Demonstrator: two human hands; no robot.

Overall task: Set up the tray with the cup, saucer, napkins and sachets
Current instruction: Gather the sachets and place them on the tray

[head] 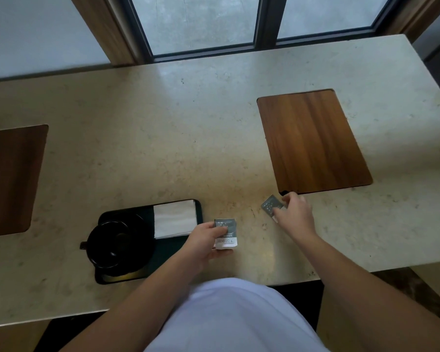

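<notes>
A black tray [104,278] lies near the front edge of the stone counter. On it stand a black cup [112,243] on a black saucer [148,257], with white napkins [174,218] at the tray's far right end. Just right of the tray, my left hand [205,243] holds a grey and white sachet [226,235] by its lower part. Further right, my right hand [294,212] pinches a second grey sachet [271,205] against the counter, close to the near corner of a wooden inlay.
Two wooden inlays are set in the beige counter [163,138]: one at right [313,141], one at the left edge [10,179]. A dark-framed window [262,21] runs along the far side. My white shirt [226,318] fills the bottom middle.
</notes>
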